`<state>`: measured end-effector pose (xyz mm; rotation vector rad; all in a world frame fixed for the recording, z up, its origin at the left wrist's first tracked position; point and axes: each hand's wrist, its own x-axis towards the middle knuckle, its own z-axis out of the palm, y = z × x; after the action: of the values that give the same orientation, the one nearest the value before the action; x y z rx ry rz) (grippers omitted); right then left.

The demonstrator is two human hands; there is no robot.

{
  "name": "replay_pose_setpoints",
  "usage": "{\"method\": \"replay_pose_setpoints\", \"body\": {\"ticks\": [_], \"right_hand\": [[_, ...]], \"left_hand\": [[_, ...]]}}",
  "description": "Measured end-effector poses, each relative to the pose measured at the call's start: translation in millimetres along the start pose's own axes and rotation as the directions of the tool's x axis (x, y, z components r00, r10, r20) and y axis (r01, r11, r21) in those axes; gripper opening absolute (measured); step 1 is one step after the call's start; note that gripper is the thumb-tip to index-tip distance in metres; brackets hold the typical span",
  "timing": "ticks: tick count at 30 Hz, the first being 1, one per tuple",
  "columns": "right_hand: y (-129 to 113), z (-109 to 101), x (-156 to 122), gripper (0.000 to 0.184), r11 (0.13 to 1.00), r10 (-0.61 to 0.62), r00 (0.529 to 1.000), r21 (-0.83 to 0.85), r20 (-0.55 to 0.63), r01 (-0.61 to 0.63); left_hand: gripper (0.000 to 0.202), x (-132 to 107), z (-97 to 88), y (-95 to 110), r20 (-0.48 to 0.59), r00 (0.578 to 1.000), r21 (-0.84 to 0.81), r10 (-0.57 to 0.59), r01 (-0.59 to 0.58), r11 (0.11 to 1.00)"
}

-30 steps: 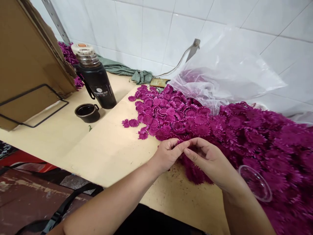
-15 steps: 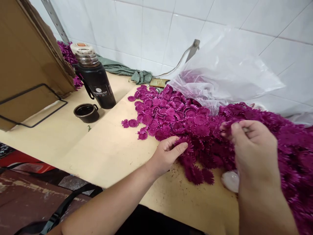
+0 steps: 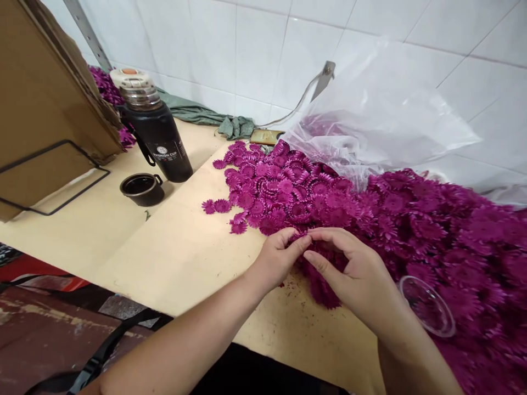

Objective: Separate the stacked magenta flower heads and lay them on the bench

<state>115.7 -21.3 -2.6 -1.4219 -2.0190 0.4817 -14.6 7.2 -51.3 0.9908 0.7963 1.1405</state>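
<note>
My left hand (image 3: 282, 255) is closed on a purple flower head (image 3: 300, 236), pinched between thumb and fingers; only part of it shows. My right hand (image 3: 362, 269) meets it fingertip to fingertip. Its index fingertip reaches the flower and the left thumb, while its own thumb stands apart below, and I see nothing held between them. Behind and to the right of both hands spreads a large heap of purple flower heads (image 3: 428, 225). A clear round plastic lid or dish (image 3: 450, 329) rests on the heap, right of my right forearm.
On the paper-covered table (image 3: 173, 258), a black thermos (image 3: 164, 145) and its cup (image 3: 142, 189) stand at left. A cardboard box (image 3: 49, 109) and bent wire frame (image 3: 53, 211) are beyond. A clear plastic bag (image 3: 382, 120) lies against the tiled wall.
My right hand has moved left and down from the heap to my left hand. Its thumb and index finger, pinched before, are now apart. My left hand keeps its flower head.
</note>
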Motion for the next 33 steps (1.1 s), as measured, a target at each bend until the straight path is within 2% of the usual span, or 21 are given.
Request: {"method": "replay_pose_setpoints", "body": {"ticks": [3,6,10,13,15,18,20,21,22,24,25,27,29,30,33], "right_hand": [[1.6,1.8,0.9,0.016,0.994,0.087,0.995,0.059,0.04,-0.089],[2.7,4.7,2.3,0.011,0.982,0.121,0.991,0.141,0.062,-0.129],[4.7,10.7,3.9,0.009,0.969,0.154,0.986,0.202,-0.062,-0.139],[10.2,10.3,4.6,0.01,0.959,0.207,0.964,0.227,-0.167,-0.166],[17.6,3.6,7.3,0.009,0.953,0.25,0.922,0.245,-0.295,-0.18],[32.0,-17.4,17.2,0.011,0.922,0.331,0.784,0.358,-0.525,-0.15],[39.9,-33.9,25.9,0.014,0.895,0.384,0.71,0.427,-0.591,-0.129],[42.2,-40.8,29.6,0.014,0.896,0.4,0.702,0.413,-0.589,-0.164],[43.0,-45.8,32.2,0.012,0.905,0.405,0.711,0.361,-0.575,-0.224],[40.6,-48.5,32.7,0.015,0.926,0.374,0.758,0.168,-0.535,-0.338],[37.6,-45.9,30.5,0.02,0.934,0.333,0.795,0.065,-0.507,-0.35],[29.3,-34.3,22.3,0.026,0.961,0.221,0.88,-0.062,-0.42,-0.27],[20.5,-17.9,12.6,0.025,0.986,0.138,0.961,-0.059,-0.24,-0.157],[16.7,-9.6,8.5,0.024,0.992,0.122,0.983,-0.024,-0.14,-0.127],[10.3,8.6,2.5,0.019,0.983,0.138,0.99,0.12,0.034,-0.141]], "left_hand": [[0.047,-1.2,0.2,2.1,0.037,0.997,-0.027,-0.074,0.075,0.997],[0.049,-3.6,0.4,3.8,0.053,0.996,-0.017,-0.073,0.074,0.997],[0.043,-6.1,1.1,3.8,0.079,0.996,-0.008,-0.032,0.032,0.999],[0.032,-6.1,1.1,2.9,0.118,0.993,0.019,-0.01,0.008,1.0],[0.027,-5.5,0.6,2.5,0.103,0.995,0.046,-0.003,-0.002,0.999],[0.024,-4.4,-0.1,1.9,0.051,0.999,0.054,-0.005,0.003,0.999],[0.024,-3.8,-0.1,0.8,0.038,0.999,0.032,-0.025,0.023,0.999],[0.025,-3.3,0.1,0.0,0.04,0.998,0.021,-0.037,0.036,0.999],[0.026,-2.9,0.2,-0.8,0.041,0.998,0.012,-0.049,0.048,0.999],[0.029,-1.7,0.5,-2.3,0.03,0.998,-0.001,-0.062,0.062,0.998],[0.031,-1.1,0.5,-2.8,0.016,0.998,-0.01,-0.066,0.067,0.998],[0.034,-0.2,0.2,-2.8,-0.01,0.997,-0.039,-0.078,0.077,0.996],[0.039,0.1,-0.2,-2.0,-0.011,0.996,-0.062,-0.084,0.083,0.995],[0.041,0.0,-0.3,-1.6,-0.013,0.996,-0.068,-0.085,0.083,0.994],[0.047,-0.9,-0.1,-0.7,-0.02,0.996,-0.061,-0.09,0.089,0.994]]}}
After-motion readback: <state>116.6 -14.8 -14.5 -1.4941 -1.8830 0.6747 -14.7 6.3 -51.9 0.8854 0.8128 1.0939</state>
